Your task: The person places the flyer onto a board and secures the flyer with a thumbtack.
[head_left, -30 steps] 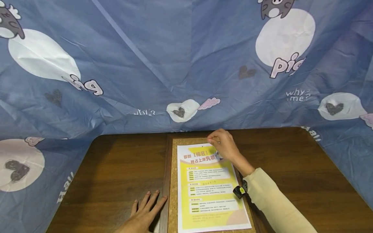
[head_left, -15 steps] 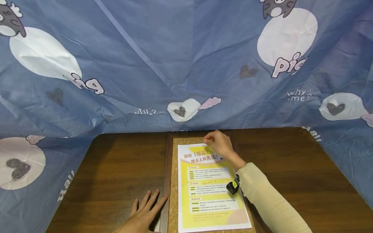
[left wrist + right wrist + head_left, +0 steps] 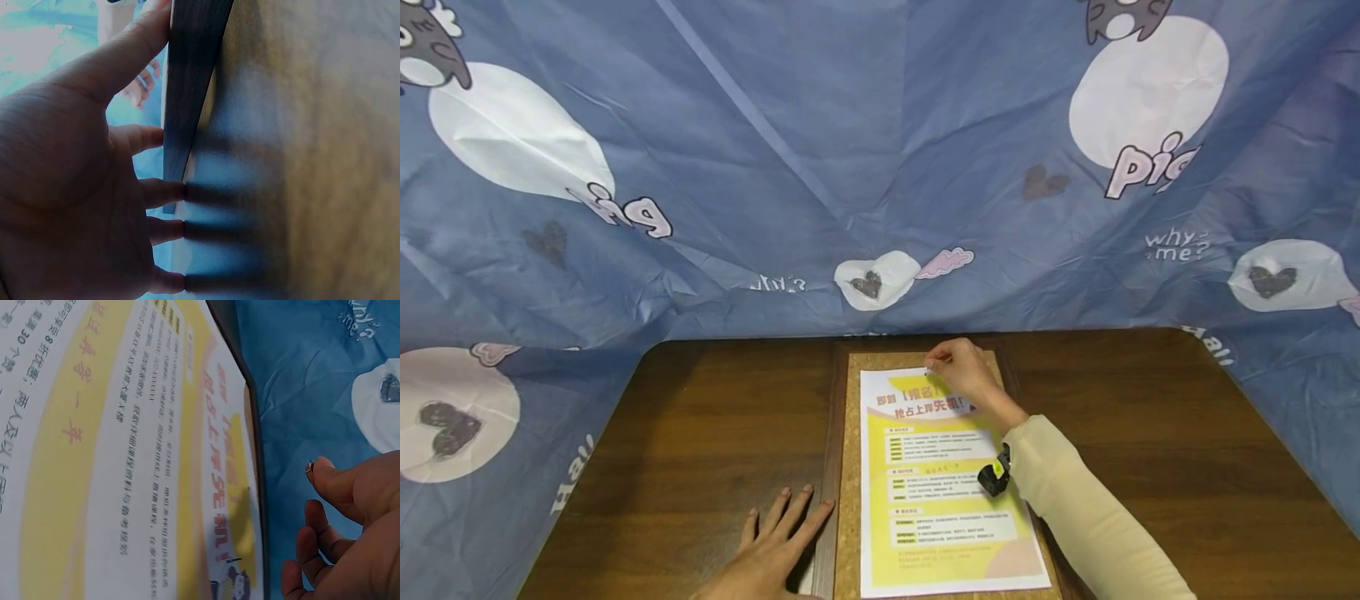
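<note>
A yellow and white printed flyer (image 3: 940,492) lies on a cork board (image 3: 847,467) with a dark wood frame, on a brown wooden table (image 3: 700,433). My right hand (image 3: 934,362) is at the flyer's top edge, thumb and forefinger pinched together on what looks like a small pin (image 3: 309,466); the other fingers are curled. The right wrist view shows the flyer (image 3: 112,456) close up beside that hand (image 3: 337,537). My left hand (image 3: 775,546) lies flat on the table with straight fingers, touching the board's left frame (image 3: 187,94). It holds nothing.
A blue cartoon-print cloth (image 3: 850,125) hangs close behind the table and wraps round both sides. A black wrist device (image 3: 992,479) sits on my right sleeve, over the flyer. Bare tabletop lies left and right of the board.
My right hand has slid a little to the left along the flyer's top edge, and its forearm followed. The left hand has stayed where it was.
</note>
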`<state>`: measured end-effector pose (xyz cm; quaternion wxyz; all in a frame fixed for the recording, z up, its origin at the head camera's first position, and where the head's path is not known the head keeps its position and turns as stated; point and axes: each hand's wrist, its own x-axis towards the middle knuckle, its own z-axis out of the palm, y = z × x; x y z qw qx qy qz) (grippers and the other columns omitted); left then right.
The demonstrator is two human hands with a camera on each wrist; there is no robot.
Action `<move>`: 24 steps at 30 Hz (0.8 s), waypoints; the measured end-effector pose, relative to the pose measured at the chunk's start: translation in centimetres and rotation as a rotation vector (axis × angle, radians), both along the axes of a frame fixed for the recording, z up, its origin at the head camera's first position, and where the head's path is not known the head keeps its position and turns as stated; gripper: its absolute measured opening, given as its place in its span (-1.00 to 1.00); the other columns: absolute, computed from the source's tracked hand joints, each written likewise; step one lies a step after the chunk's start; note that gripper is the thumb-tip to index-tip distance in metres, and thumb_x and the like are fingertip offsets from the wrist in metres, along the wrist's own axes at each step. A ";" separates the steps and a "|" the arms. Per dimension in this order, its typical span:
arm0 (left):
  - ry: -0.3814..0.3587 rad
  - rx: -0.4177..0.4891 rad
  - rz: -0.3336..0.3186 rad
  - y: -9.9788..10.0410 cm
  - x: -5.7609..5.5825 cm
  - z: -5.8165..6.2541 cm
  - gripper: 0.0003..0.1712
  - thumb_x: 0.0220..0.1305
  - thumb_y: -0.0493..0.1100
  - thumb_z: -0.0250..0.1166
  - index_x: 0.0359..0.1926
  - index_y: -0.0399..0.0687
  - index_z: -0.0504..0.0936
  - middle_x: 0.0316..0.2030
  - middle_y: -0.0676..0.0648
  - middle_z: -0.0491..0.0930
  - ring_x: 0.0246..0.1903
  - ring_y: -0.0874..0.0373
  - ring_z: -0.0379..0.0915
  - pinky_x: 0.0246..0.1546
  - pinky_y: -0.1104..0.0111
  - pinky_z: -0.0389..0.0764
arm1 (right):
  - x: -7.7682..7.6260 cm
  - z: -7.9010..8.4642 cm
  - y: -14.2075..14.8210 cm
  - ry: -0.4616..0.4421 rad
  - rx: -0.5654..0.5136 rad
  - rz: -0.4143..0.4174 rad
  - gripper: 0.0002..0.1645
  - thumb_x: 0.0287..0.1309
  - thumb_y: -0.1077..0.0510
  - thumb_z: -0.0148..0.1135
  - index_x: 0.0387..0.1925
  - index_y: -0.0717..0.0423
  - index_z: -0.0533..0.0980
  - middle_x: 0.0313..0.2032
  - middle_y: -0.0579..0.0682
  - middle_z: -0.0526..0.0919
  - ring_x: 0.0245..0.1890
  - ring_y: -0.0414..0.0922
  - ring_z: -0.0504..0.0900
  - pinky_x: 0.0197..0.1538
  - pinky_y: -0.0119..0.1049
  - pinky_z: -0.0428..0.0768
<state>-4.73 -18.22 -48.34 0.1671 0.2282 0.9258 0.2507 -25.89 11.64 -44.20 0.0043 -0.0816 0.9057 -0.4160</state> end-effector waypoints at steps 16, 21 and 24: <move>0.016 -0.002 -0.016 -0.1 -0.2 -0.2 0.30 -0.01 0.46 0.39 0.55 -0.05 0.00 0.47 -0.45 -0.07 0.38 -0.54 -0.17 0.02 -0.59 -0.06 | -1.4 -2.4 -0.3 -0.040 0.000 -0.042 -0.85 0.24 0.24 0.33 -0.28 0.29 0.71 -0.33 0.09 0.71 -0.33 -0.05 0.60 -0.14 -0.17 0.53; 0.019 -0.029 -0.025 -0.1 -0.3 -0.2 0.33 -0.04 0.49 0.39 0.55 -0.03 -0.02 0.46 -0.45 -0.06 0.38 -0.53 -0.15 0.01 -0.59 -0.04 | -1.4 -3.0 -0.3 -0.048 0.008 -0.048 -0.86 0.24 0.24 0.34 -0.29 0.27 0.72 -0.34 0.08 0.72 -0.35 -0.05 0.62 -0.16 -0.14 0.56; 0.016 -0.033 -0.023 -0.1 -0.4 -0.2 0.33 -0.05 0.48 0.40 0.55 -0.03 -0.02 0.46 -0.45 -0.06 0.38 -0.53 -0.15 0.01 -0.59 -0.03 | -1.4 -3.1 -0.4 -0.042 0.040 -0.046 -0.86 0.24 0.20 0.35 -0.31 0.22 0.73 -0.34 0.04 0.73 -0.32 -0.05 0.62 -0.15 -0.11 0.55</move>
